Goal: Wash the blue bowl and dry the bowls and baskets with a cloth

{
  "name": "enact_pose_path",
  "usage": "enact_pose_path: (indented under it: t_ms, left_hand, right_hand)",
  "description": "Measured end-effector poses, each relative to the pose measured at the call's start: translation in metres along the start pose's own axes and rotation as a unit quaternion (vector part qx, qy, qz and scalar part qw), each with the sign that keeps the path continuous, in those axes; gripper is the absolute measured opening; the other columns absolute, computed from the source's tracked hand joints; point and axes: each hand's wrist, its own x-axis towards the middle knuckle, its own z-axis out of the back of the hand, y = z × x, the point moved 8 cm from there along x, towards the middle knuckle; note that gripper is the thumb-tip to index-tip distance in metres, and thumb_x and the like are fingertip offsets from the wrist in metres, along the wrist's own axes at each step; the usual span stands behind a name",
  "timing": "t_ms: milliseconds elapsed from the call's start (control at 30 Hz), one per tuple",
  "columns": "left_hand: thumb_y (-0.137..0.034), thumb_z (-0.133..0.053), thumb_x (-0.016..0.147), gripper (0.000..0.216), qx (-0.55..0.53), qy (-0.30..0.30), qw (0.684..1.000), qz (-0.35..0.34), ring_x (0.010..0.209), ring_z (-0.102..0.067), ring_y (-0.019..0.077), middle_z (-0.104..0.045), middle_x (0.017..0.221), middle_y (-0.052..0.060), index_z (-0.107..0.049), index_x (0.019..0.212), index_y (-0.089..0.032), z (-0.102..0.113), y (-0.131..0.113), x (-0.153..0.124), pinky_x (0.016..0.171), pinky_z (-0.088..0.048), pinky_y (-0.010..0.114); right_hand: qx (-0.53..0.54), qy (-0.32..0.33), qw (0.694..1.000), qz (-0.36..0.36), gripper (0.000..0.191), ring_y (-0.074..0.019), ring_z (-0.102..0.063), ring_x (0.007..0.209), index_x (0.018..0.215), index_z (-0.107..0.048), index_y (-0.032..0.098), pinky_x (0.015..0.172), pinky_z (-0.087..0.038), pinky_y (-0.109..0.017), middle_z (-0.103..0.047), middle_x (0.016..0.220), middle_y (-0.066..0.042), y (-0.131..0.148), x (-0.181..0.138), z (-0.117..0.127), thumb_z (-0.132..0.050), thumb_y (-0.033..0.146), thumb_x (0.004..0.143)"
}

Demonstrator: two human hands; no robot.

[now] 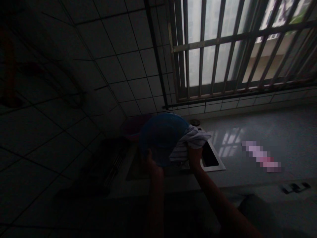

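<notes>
"Head camera view, dim light: where are the hands?"

"Both are at the lower centre of the frame. The left hand (pixel 151 163) grips the lower left edge of a round blue plastic basin (pixel 160 132), its thumb showing at the front."

"And the right hand (pixel 195 158)?"

"It is at the basin's right side, covered by a bunched, pale fabric cloth with dark stripes (pixel 190 140). The cloth hides the fingers, so I cannot tell how they are closed."

"What surrounds the basin?"

"A silvery rectangular sink rim (pixel 219 167) shows just right of centre, on a pale, glossy countertop (pixel 232 180). A metal-barred window (pixel 215 41) fills the upper right."
</notes>
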Motion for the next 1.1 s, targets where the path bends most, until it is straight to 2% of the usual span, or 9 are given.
enact_pose_path:
  t_ms: [100, 200, 333, 433, 533, 600, 700, 867, 1100]
  left_hand:
    - [-0.028, -0.073, 0.090, 0.046, 0.012, -0.026, 0.998, 0.051, 0.117, -0.075, 0.0275, -0.073, 0.133, 0.009, -0.065, 0.136, -0.031, 0.012, 0.031, -0.010, 0.097, -0.063, 0.047]
    - [-0.025, -0.083, 0.081, 0.056, 0.106, 0.037, 0.993, -0.030, 0.128, -0.069, 0.0304, -0.071, 0.138, 0.011, -0.065, 0.134, -0.027, 0.013, 0.009, -0.006, 0.109, -0.057, 0.052]
    - [-0.024, -0.091, 0.070, 0.063, 0.209, 0.235, 0.924, -0.217, 0.143, -0.058, 0.0337, -0.067, 0.146, 0.011, -0.071, 0.130, -0.027, -0.030, -0.069, -0.016, 0.122, -0.044, 0.053]
    - [-0.019, -0.094, 0.062, 0.069, 0.254, 0.361, 0.874, -0.204, 0.142, -0.060, 0.0349, -0.071, 0.142, 0.010, -0.076, 0.127, -0.028, -0.072, -0.095, -0.029, 0.125, -0.041, 0.052]
    - [-0.018, -0.092, 0.065, 0.045, 0.278, 0.390, 0.860, -0.180, 0.124, -0.072, 0.0361, -0.081, 0.121, 0.010, -0.084, 0.108, -0.027, -0.097, -0.095, -0.029, 0.118, -0.050, 0.051]
    - [-0.022, -0.086, 0.074, 0.029, 0.276, 0.379, 0.863, -0.187, 0.114, -0.076, 0.0353, -0.083, 0.112, 0.009, -0.085, 0.103, -0.024, -0.101, -0.090, -0.020, 0.110, -0.056, 0.050]
    - [-0.032, -0.084, 0.080, 0.027, 0.231, 0.327, 0.896, -0.192, 0.111, -0.077, 0.0329, -0.083, 0.113, 0.010, -0.085, 0.106, -0.022, -0.087, -0.082, 0.001, 0.104, -0.059, 0.049]
    - [-0.051, -0.085, 0.079, 0.047, 0.113, 0.114, 0.981, -0.108, 0.104, -0.078, 0.0293, -0.082, 0.116, 0.013, -0.080, 0.112, -0.019, -0.036, -0.062, 0.034, 0.095, -0.063, 0.047]
    - [-0.051, -0.065, 0.097, 0.045, 0.004, -0.019, 0.999, 0.048, 0.116, -0.076, 0.0256, -0.073, 0.138, 0.011, -0.067, 0.136, -0.028, -0.020, 0.027, 0.011, 0.095, -0.063, 0.042]
  right_hand:
    - [-0.027, 0.019, 0.999, -0.001, 0.061, -0.0368, -0.074, 0.108, 0.114, -0.070, 0.017, 0.093, -0.058, -0.049, -0.077, 0.120, -0.021, 0.000, 0.015, 0.006, -0.078, 0.058, 0.070]
    - [-0.093, 0.052, 0.992, 0.064, 0.057, -0.0356, -0.074, 0.098, 0.111, -0.070, 0.018, 0.082, -0.058, -0.043, -0.079, 0.110, -0.017, 0.020, 0.047, 0.022, -0.078, 0.055, 0.069]
    - [-0.176, 0.189, 0.942, 0.214, 0.031, -0.0266, -0.073, 0.083, 0.105, -0.069, 0.020, 0.073, -0.052, -0.032, -0.078, 0.092, -0.009, 0.071, 0.071, 0.014, -0.072, 0.037, 0.079]
    - [-0.178, 0.290, 0.888, 0.309, 0.023, -0.0238, -0.073, 0.089, 0.107, -0.071, 0.020, 0.078, -0.052, -0.029, -0.078, 0.099, -0.008, 0.107, 0.057, -0.008, -0.065, 0.023, 0.084]
    - [-0.165, 0.330, 0.852, 0.371, 0.035, -0.0256, -0.073, 0.103, 0.116, -0.071, 0.021, 0.087, -0.055, -0.032, -0.077, 0.115, -0.010, 0.132, 0.035, -0.027, -0.066, 0.015, 0.082]
    - [-0.162, 0.326, 0.848, 0.385, 0.043, -0.0269, -0.072, 0.109, 0.120, -0.071, 0.022, 0.090, -0.056, -0.034, -0.076, 0.121, -0.010, 0.142, 0.030, -0.032, -0.067, 0.013, 0.079]
    - [-0.144, 0.274, 0.882, 0.356, 0.041, -0.0277, -0.072, 0.109, 0.121, -0.070, 0.022, 0.093, -0.057, -0.036, -0.077, 0.120, -0.011, 0.140, 0.043, -0.023, -0.067, 0.014, 0.081]
    - [-0.067, 0.134, 0.976, 0.155, 0.049, -0.0329, -0.075, 0.103, 0.115, -0.071, 0.018, 0.090, -0.060, -0.043, -0.081, 0.109, -0.015, 0.078, 0.077, 0.007, -0.081, 0.045, 0.076]
    - [-0.034, 0.018, 0.998, 0.049, 0.062, -0.0374, -0.060, 0.138, 0.127, -0.068, 0.018, 0.119, -0.046, -0.057, -0.072, 0.135, -0.020, 0.008, -0.002, -0.009, -0.079, 0.056, 0.079]
